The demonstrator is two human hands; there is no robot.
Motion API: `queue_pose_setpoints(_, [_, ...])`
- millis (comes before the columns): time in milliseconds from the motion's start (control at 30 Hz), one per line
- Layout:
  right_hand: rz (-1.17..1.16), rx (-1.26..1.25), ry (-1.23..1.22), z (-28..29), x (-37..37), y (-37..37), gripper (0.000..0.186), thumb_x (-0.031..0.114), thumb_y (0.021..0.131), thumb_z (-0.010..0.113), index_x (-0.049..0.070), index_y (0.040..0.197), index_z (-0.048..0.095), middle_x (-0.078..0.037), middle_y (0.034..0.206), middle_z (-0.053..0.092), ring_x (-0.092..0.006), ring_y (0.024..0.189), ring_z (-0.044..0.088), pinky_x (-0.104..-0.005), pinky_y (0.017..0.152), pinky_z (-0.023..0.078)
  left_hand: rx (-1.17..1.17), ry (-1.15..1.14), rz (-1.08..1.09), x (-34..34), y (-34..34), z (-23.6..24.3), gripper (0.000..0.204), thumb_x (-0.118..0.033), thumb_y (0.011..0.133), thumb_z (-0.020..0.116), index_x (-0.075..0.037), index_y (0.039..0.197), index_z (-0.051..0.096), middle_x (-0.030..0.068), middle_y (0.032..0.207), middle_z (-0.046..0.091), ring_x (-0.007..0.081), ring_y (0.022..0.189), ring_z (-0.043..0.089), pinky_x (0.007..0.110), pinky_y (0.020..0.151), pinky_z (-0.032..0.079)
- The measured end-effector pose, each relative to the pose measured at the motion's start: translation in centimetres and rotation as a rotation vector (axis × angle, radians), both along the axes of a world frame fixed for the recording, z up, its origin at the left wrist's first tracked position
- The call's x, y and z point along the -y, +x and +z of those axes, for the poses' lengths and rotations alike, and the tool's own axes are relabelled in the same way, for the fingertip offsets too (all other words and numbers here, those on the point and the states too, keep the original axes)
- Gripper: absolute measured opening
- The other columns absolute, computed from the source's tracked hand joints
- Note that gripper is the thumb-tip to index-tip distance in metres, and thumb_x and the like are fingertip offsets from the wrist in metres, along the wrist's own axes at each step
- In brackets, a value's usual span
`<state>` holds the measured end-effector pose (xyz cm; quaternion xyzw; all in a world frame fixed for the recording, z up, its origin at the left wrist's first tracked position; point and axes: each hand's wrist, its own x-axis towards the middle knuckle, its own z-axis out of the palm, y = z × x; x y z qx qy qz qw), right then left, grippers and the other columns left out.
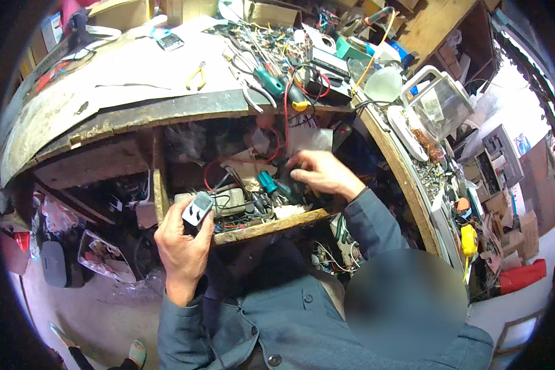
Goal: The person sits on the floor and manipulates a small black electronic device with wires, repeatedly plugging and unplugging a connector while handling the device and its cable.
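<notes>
My left hand (184, 250) grips a small grey-and-white boxy device (198, 208) between thumb and fingers, held up at the left front of an open drawer. Over the drawer's right side, my right hand (320, 174) has its fingers curled together; whatever lies between them is dark and I cannot make it out. Below that hand, a teal-handled tool (267, 181) lies among cables and small parts in the drawer. The wooden front rail (271, 227) of the drawer runs between my two hands. A red wire (285, 123) hangs from the bench top into the drawer.
On the bench top (135, 98) lie yellow-handled pliers (197, 76), white-handled pliers (257, 98), a green screwdriver (269, 82) and a heap of wires. A yellow tool (468, 240) hangs at the right side. Another person's foot (137, 353) shows at lower left, near a litter-filled bin (108, 256).
</notes>
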<state>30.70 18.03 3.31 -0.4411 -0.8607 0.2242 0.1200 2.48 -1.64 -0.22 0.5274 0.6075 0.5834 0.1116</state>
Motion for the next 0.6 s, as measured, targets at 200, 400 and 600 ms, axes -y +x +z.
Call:
queue_pose_setpoints(200, [0.052,0.571,0.552,-2.5,2.4,-0.4,0.011,0.015,0.084,0.066,0.007,0.077,0.070,-0.017,0.075,0.070,-0.0349,0.073,0.072,-0.0491,0.065,0.056,-0.045,0.014,0.000,0.1,0.0,0.1,0.027,-0.006,0.084,0.079,0.000,0.109,0.070,0.0137,0.098,0.074,0.0241,0.088,0.073,0.034,0.080,0.056])
queue_pose_setpoints(400, [0.057,0.590,0.461,-3.5,2.0,-1.2,0.013,0.017,0.082,0.069,0.004,0.084,0.072,-0.021,0.086,0.073,-0.0371,0.084,0.074,-0.0497,0.070,0.058,-0.081,0.009,-0.016,0.6,0.1,0.5,0.029,-0.005,0.083,0.081,0.000,0.109,0.070,0.0139,0.099,0.075,0.0223,0.088,0.073,0.033,0.081,0.056])
queue_pose_setpoints(600, [-0.175,0.507,0.236,-2.7,2.3,-1.3,0.022,0.015,0.078,0.069,0.001,0.094,0.069,-0.025,0.092,0.073,-0.0427,0.090,0.073,-0.0512,0.079,0.058,-0.078,0.006,-0.044,0.5,0.1,0.3,0.028,-0.005,0.083,0.080,0.000,0.109,0.070,0.0149,0.099,0.074,0.0243,0.089,0.073,0.033,0.081,0.056])
